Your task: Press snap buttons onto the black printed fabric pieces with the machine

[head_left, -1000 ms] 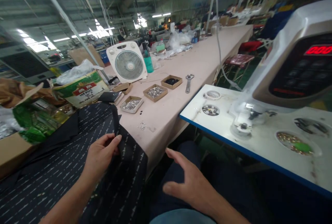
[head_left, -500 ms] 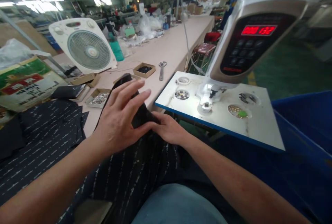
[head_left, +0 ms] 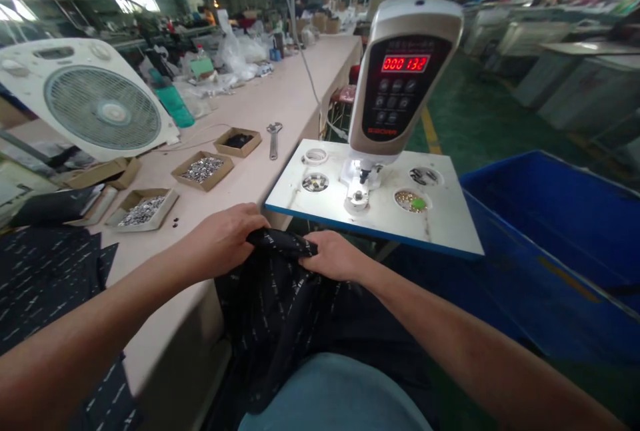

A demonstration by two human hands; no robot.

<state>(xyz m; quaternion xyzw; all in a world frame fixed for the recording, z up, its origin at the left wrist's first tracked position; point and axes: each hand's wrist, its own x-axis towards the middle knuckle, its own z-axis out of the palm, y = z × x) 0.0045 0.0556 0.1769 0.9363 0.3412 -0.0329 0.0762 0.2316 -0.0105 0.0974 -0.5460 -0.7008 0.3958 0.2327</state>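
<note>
A dark fabric piece with dashed white lines (head_left: 273, 298) hangs between my hands and drapes over my lap. My left hand (head_left: 227, 238) is closed on its upper edge at the left. At the right end of that same edge, my right hand (head_left: 333, 256) grips the cloth, thumb on top. The folded edge is stretched between the two hands, just in front of the white work plate (head_left: 310, 208). Above the plate stands a snap-fastening machine (head_left: 400, 84) with a red lit display. Round cut-outs in the plate hold small metal parts.
Small boxes of metal parts (head_left: 203, 170) and dark parts (head_left: 238, 141) sit on the long table (head_left: 260, 111). A wrench (head_left: 274, 141) and a fan (head_left: 110, 101) are there too. Striped fabric (head_left: 45, 284) lies at left; a blue bin (head_left: 555, 251) stands right.
My left hand, open with spread fingers before, has come down and closed on the fabric's edge. The cloth is now lower and spread between both hands. The view has turned right.
</note>
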